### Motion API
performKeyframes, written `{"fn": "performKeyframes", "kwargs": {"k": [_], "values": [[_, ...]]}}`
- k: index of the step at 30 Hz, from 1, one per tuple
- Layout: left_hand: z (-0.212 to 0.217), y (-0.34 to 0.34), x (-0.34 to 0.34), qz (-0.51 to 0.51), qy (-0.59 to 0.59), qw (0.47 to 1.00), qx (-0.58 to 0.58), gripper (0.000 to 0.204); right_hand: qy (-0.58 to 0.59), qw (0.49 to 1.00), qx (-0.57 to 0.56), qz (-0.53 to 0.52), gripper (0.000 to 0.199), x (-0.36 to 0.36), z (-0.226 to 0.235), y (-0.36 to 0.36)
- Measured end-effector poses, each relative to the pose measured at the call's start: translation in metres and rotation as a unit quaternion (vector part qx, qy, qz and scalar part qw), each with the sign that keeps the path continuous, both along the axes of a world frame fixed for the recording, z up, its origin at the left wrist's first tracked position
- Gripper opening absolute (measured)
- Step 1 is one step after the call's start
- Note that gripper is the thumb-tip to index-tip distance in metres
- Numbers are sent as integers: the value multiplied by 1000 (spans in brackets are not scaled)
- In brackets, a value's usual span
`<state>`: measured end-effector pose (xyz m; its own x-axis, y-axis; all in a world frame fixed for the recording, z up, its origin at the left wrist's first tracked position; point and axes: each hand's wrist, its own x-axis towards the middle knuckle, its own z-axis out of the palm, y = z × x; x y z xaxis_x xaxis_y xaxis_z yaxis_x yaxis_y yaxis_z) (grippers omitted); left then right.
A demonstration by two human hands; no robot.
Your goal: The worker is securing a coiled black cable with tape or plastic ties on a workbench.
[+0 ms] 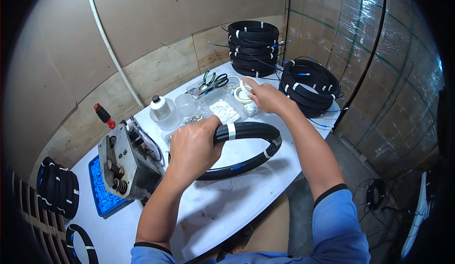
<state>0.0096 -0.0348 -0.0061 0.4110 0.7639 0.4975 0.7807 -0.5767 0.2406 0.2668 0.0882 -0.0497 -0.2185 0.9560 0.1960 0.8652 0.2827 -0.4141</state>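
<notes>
L hand (pixel 193 143) is closed around the black cable coil (pixel 246 150), gripping at the coil's 10 o'clock, right beside a white tape band (pixel 231 131). The coil lies flat-ish on the white table (pixel 237 202), mid-frame, w/ its near arc resting on the top. R hand (pixel 265 95) is at approx 1 o'clock from the coil, fingers pinched on a white tape roll (pixel 242 93) above a clear parts tray (pixel 222 107).

Handling, my guess: the coil is many wraps of thin jacketed cable, so moderately light but springy; it'll want to fan open where no band holds it. Jacket looks smooth, a bit slick. Best grip is across the whole bundle next to a band, as L hand does now; a second band shows at approx 4 o'clock on the coil.

Hard to tell:
- how many bands total; L hand and wrist cover the coil's 9 o'clock arc
- whether tape end is already pulled free; R fingers hide it
- tray contents beyond small white bits and green-handled pliers (pixel 207 80)
- the grey machine (pixel 125 162) at 9 o'clock partly hides the blue tray (pixel 102 195)
- more coils in stacks at 12 o'clock (pixel 253 46) and 2 o'clock (pixel 308 86); the ones at the lower left are cut by the rim.
</notes>
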Motion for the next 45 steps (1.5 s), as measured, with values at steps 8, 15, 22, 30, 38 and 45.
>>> {"fn": "performKeyframes", "kwargs": {"k": [8, 15, 22, 30, 38, 45], "values": [[2, 5, 0, 2, 24, 1000, 5, 14, -212, 977, -17, 1, 52, 14, -63, 73], [2, 17, 3, 6, 24, 1000, -9, 11, 171, 985, 21, 15, 29, 3, -23, 15], [-4, 31, 4, 7, 28, 1000, -2, 21, 93, 969, -14, 228, 54, -46, 66, -94], [7, 36, -3, -85, -30, 996, -24, 22, -10, 990, 94, 105, 19, -63, 49, -101], [9, 25, -8, -63, 3, 996, -61, 22, 25, 987, 135, 78, 18, -75, 42, -114], [10, 24, 1, -39, 56, 998, -9, 22, 29, 980, 141, 134, 25, -61, 44, -116]]}}
